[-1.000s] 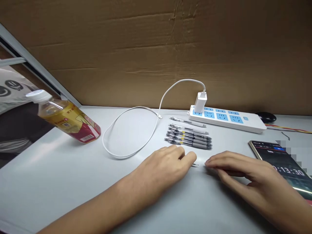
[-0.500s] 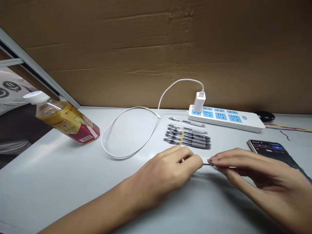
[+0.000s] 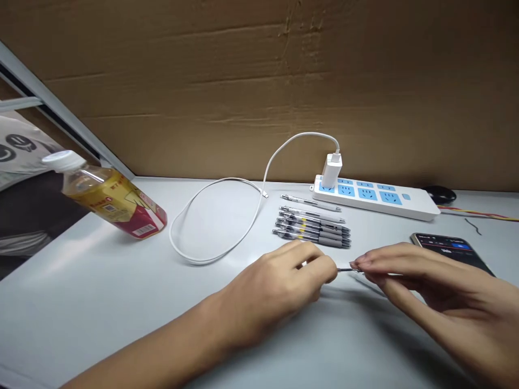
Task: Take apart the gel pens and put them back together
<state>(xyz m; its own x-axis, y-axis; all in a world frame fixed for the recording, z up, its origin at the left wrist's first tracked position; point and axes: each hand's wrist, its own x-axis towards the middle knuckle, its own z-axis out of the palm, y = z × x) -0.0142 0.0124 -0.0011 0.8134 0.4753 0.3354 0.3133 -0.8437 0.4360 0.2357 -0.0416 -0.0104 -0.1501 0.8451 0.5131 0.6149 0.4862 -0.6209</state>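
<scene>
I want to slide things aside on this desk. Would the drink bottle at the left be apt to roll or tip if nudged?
The bottle looks round-bodied, so on its side it would probably roll. It appears tilted in this wide view; whether it stands or leans cannot be told. It seems largely full of amber liquid, so likely heavy for its size. Its glossy label may be slippery.

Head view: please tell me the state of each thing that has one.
Left hand: pinching one end of a thin pen part.
Right hand: pinching its other end.
Bottle: capped, tilted.
Charger: plugged into power strip.
Phone: screen lit.
Pens: lying side by side.
</scene>
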